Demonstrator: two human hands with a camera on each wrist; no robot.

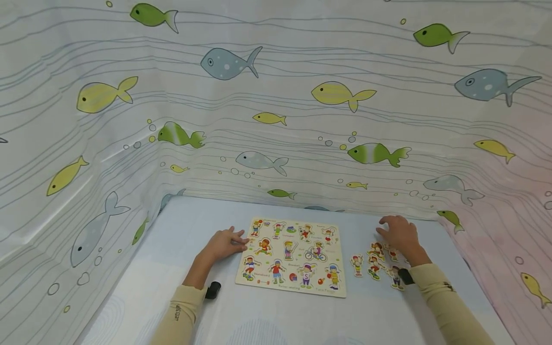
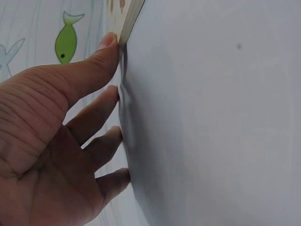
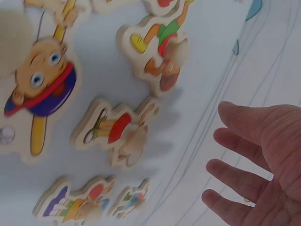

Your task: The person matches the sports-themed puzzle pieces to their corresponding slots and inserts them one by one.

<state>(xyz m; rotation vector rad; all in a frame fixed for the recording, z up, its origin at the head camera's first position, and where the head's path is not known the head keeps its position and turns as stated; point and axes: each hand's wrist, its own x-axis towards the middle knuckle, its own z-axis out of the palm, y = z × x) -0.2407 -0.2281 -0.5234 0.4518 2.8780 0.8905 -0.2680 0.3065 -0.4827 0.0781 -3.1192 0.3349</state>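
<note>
A wooden sports-figure puzzle board lies flat on the table with figure pieces in it. At its left edge is my left hand. In the left wrist view the thumb of that hand touches the board's edge, and the other fingertips rest on the table cloth. To the board's right lie several loose figure pieces. My right hand hovers at their far side with loosely bent fingers, holding nothing. The right wrist view shows this hand apart from a red-shirted piece with a round knob.
A pale blue and white cloth covers the table. Fish-printed curtain walls rise at the back and both sides. A large cap-wearing figure piece appears close up in the right wrist view. Dark wrist devices sit by both cuffs.
</note>
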